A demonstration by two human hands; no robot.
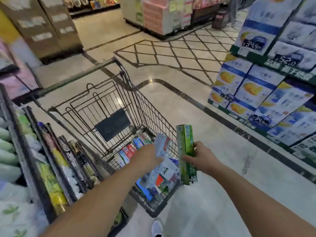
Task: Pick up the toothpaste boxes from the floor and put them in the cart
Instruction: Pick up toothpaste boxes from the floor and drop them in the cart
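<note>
A head-worn camera looks down a shop aisle at two bare arms reaching forward over a wire shopping cart. The left hand is stretched out above the near end of the cart, its fingers curled round a pale toothpaste box with a red patch, held tilted over the basket. The right hand, just beside the cart's right rim, grasps a long green toothpaste box around its middle and holds it nearly upright, thumb on the near face and fingers wrapped behind. Inside the cart lies a loose pile of toothpaste boxes in blue, red, white and green, stacked against the near and right walls of the basket. A dark flap hangs on the far inner wall of the cart. Shelves of packaged goods run along the left. Stacked blue and white cartons with price tags stand on the right. The polished tile floor stretches far ahead, and a white shoe shows at the near edge.
</note>
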